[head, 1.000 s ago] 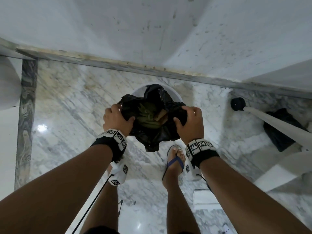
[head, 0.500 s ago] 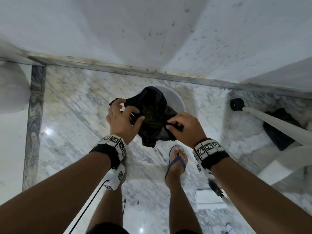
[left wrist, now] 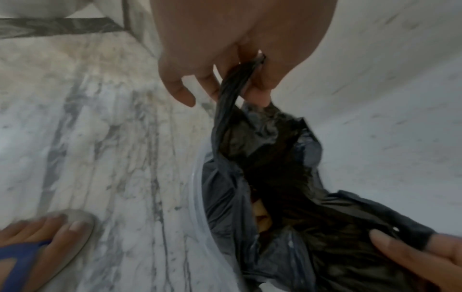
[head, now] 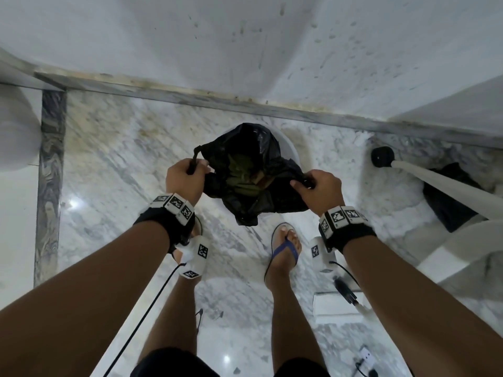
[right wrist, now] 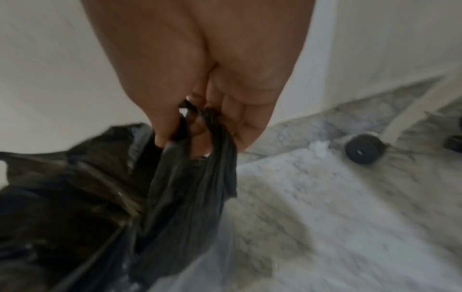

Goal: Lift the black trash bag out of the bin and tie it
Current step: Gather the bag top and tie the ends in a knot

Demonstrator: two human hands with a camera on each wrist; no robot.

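Observation:
The black trash bag (head: pixel 253 170) hangs between my hands over the white round bin (head: pixel 290 151), whose rim shows behind it. Green and brown rubbish lies inside the bag's open mouth. My left hand (head: pixel 187 176) grips the bag's left handle strip, twisted thin, seen close in the left wrist view (left wrist: pixel 232 83). My right hand (head: pixel 317 186) grips the right handle strip; in the right wrist view the fingers (right wrist: pixel 200 126) curl through the bag's (right wrist: pixel 175 187) loops. In the left wrist view the bag (left wrist: pixel 275 177) sits partly against the bin's translucent rim (left wrist: pixel 197 197).
White walls meet in a corner behind the bin. A white pole with a black rubber foot (head: pixel 382 157) slants in from the right, a dark cloth (head: pixel 449 197) under it. My feet in blue sandals (head: pixel 284 248) stand on the marble floor just before the bin.
My hands have moved apart from the bag's middle, each pulling a handle strip outward, so the bag's mouth is stretched wide.

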